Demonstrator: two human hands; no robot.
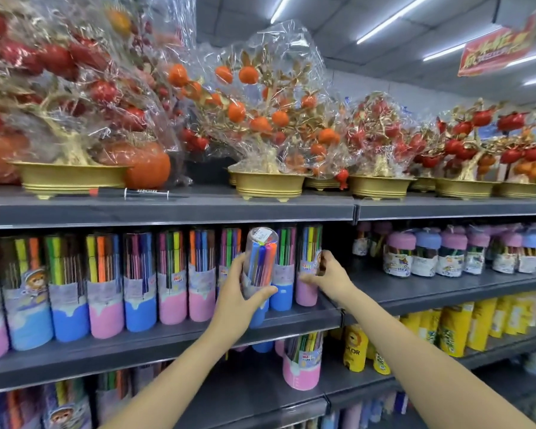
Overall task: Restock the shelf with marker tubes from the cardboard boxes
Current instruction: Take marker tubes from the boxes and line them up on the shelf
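From the head view, a blue-based marker tube [259, 267] is gripped by the left hand [240, 297], thumb and fingers [262, 291] curled round its lower half; it is held upright, slightly tilted, just in front of the row of marker tubes [106, 283] on the middle shelf [155, 339]. The pink-based end tube [309, 267] of that row is grasped by the right hand [328, 275], fingers wrapped round its right side. Wrapped ornamental fruit trees [270, 119] are seen on the shelf above.
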